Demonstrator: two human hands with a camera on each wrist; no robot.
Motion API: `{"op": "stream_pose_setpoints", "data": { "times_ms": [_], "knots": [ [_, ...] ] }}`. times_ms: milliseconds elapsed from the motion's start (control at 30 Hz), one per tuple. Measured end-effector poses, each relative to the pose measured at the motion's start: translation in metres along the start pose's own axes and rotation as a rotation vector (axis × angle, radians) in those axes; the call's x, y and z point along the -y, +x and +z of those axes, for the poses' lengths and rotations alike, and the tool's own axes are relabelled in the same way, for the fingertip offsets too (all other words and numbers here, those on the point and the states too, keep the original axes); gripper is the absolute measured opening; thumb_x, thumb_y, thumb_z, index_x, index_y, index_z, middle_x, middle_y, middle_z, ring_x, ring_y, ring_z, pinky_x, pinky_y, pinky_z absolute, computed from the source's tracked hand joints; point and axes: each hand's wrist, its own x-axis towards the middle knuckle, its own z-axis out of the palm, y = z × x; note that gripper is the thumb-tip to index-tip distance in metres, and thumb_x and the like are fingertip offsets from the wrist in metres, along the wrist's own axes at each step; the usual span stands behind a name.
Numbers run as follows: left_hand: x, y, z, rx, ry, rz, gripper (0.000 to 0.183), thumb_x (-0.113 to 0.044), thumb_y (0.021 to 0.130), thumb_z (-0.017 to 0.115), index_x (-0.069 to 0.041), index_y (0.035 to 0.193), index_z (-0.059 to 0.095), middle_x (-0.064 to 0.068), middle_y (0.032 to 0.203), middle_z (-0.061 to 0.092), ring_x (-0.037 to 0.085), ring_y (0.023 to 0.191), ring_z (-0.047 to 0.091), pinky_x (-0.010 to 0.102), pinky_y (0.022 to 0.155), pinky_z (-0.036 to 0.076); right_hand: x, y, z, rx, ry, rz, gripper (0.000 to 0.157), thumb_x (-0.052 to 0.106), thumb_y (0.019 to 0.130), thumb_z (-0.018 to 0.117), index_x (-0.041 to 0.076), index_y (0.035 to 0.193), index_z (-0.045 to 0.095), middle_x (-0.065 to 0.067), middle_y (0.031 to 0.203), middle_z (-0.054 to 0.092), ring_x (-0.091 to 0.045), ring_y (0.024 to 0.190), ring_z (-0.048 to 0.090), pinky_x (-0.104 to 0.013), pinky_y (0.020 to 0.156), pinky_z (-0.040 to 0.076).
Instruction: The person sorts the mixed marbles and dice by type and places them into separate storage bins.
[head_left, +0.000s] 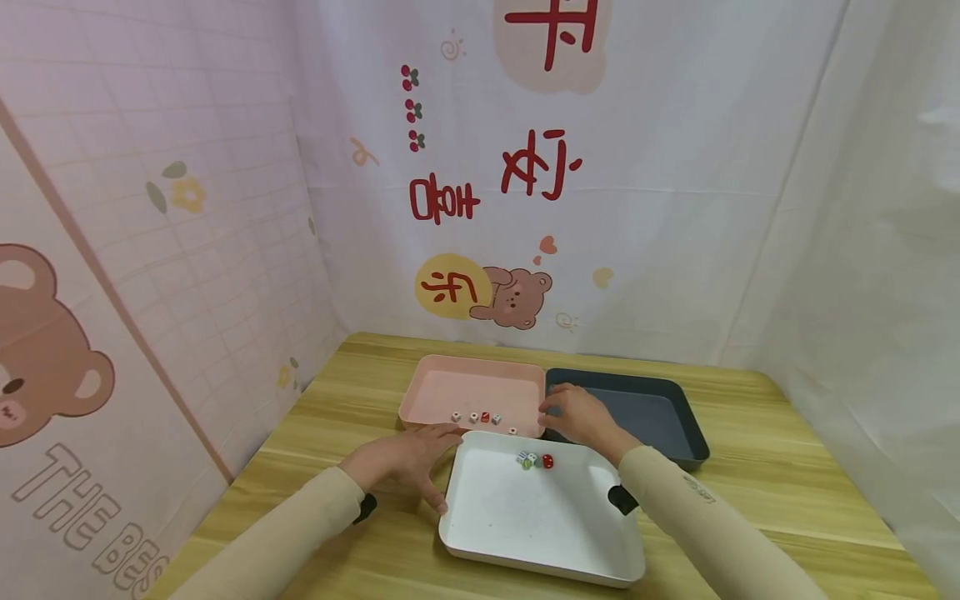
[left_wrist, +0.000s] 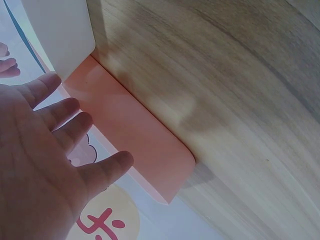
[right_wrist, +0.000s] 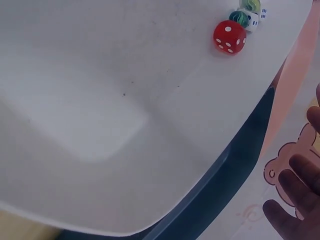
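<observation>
My right hand [head_left: 583, 417] is over the border between the pink tray [head_left: 480, 385] and the dark blue tray [head_left: 645, 417]. Its fingers look loosely spread in the right wrist view, with nothing visible in them. At the white tray's [head_left: 525, 517] far left corner, my left hand [head_left: 408, 460] has its fingers spread beside the rim; whether it touches the rim I cannot tell. Inside the white tray are a red die [right_wrist: 230, 37], white dice [right_wrist: 252, 21] and green swirled marbles [right_wrist: 239, 19]. Several small dice [head_left: 473, 417], one of them red, lie along the pink tray's near side.
A wooden tabletop [head_left: 765, 467] carries the three trays. The pink and dark blue trays stand side by side behind the white one. White printed cloth [head_left: 660, 208] hangs behind and at both sides of the table.
</observation>
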Motion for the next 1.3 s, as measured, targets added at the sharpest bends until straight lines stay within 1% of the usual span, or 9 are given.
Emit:
{"op": "stream_pose_setpoints", "data": {
  "times_ms": [267,500,700,833,933,1300],
  "knots": [
    [-0.001,-0.001,0.000,-0.001,0.002,0.003,0.114,-0.065,0.068,0.081,-0.007,0.153,0.033,0.008,0.161,0.024,0.027,0.147,0.023,0.046,0.115,0.028,-0.002,-0.010,-0.003,-0.007,0.011,-0.032,0.018,0.023,0.088,0.076,0.014,0.103,0.079,-0.018,0.132,0.059,-0.037,0.123,0.054,-0.055,0.096,0.048],
    [-0.002,-0.001,-0.001,0.003,-0.012,0.003,0.114,-0.065,0.067,0.082,-0.006,0.152,0.034,0.008,0.161,0.024,0.027,0.147,0.023,0.046,0.115,0.028,0.000,-0.019,-0.003,0.009,0.025,-0.047,0.016,0.022,0.088,0.076,0.014,0.102,0.079,-0.016,0.133,0.059,-0.038,0.125,0.052,-0.058,0.100,0.044],
    [-0.001,-0.001,-0.001,0.008,-0.007,-0.010,0.115,-0.066,0.067,0.081,-0.007,0.153,0.032,0.008,0.162,0.023,0.027,0.148,0.022,0.047,0.116,0.027,0.000,-0.027,-0.003,0.020,0.009,-0.074,0.016,0.022,0.086,0.078,0.016,0.100,0.079,-0.017,0.132,0.060,-0.038,0.123,0.054,-0.058,0.097,0.046],
    [-0.001,-0.001,0.000,0.009,-0.007,-0.014,0.115,-0.065,0.067,0.081,-0.007,0.153,0.033,0.007,0.162,0.023,0.027,0.148,0.021,0.048,0.116,0.026,-0.001,-0.031,0.000,0.027,-0.005,-0.082,0.016,0.025,0.085,0.079,0.018,0.100,0.079,-0.016,0.132,0.060,-0.037,0.122,0.055,-0.058,0.097,0.047],
    [-0.001,-0.002,-0.001,0.008,-0.006,-0.012,0.114,-0.065,0.068,0.081,-0.007,0.153,0.033,0.008,0.162,0.023,0.027,0.148,0.021,0.048,0.116,0.025,-0.002,-0.033,0.003,0.028,-0.021,-0.101,0.016,0.025,0.086,0.079,0.017,0.100,0.079,-0.016,0.132,0.060,-0.038,0.121,0.056,-0.058,0.096,0.047],
    [-0.002,-0.002,-0.001,0.000,-0.009,-0.002,0.113,-0.065,0.068,0.081,-0.006,0.152,0.034,0.009,0.161,0.024,0.028,0.147,0.023,0.049,0.116,0.026,-0.003,-0.039,0.015,0.025,-0.085,-0.122,0.010,0.021,0.083,0.081,0.019,0.093,0.079,-0.015,0.130,0.061,-0.037,0.121,0.056,-0.059,0.097,0.046]
  ]
}}
